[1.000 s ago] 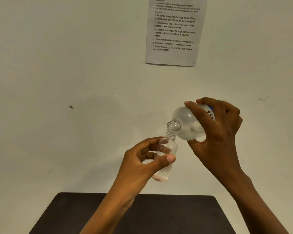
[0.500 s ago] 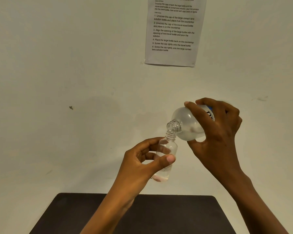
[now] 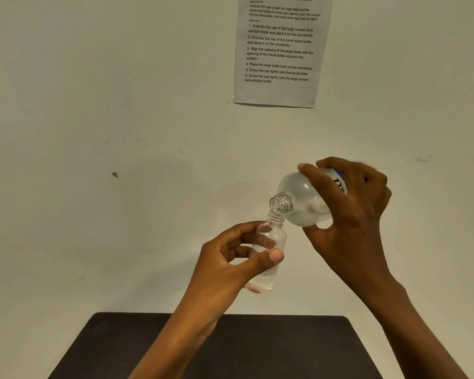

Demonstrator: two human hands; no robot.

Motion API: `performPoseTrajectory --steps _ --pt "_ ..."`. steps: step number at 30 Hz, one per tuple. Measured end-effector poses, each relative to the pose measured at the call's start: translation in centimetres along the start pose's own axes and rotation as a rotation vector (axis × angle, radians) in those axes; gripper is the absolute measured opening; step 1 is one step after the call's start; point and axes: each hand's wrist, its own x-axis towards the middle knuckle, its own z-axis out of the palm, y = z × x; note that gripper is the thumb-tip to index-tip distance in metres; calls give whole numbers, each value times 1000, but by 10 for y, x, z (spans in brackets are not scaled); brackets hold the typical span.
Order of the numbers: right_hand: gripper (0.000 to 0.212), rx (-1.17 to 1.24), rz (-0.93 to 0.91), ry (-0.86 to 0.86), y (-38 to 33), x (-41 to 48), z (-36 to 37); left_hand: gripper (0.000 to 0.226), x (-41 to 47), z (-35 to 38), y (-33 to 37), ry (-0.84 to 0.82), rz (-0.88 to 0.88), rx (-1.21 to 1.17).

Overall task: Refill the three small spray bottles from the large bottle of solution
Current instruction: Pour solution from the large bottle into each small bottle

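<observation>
The left hand (image 3: 230, 263) grips the small bottle (image 3: 268, 250) upright above the table (image 3: 285, 348). The right hand (image 3: 350, 214) grips the tilted large bottle (image 3: 304, 201), its mouth touching the small bottle's.

The right hand (image 3: 350, 214) covers the base and most of the label of the large clear plastic bottle (image 3: 304, 198), while the top edge cuts off the white printed sheet (image 3: 279, 91) and the bottom edge the dark tabletop (image 3: 271, 348).

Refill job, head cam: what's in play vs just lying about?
In play: large bottle, tilted, gripped by right hand; uncapped small bottle, held by left hand.
Lying about: printed sheet on the wall; dark tabletop.
</observation>
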Motion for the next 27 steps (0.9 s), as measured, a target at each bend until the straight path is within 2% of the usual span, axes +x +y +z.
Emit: performPoseTrajectory --steps 10,19,27 --pt "77 -7 -1 0 -1 1 -1 37 -1 -1 0 -8 7 -18" --pt "66 -9 -5 1 -2 1 -2 41 -2 -2 -1 -9 8 -1" --pt "67 -7 -4 -1 -1 1 -2 40 -2 -1 -2 -11 4 -9"
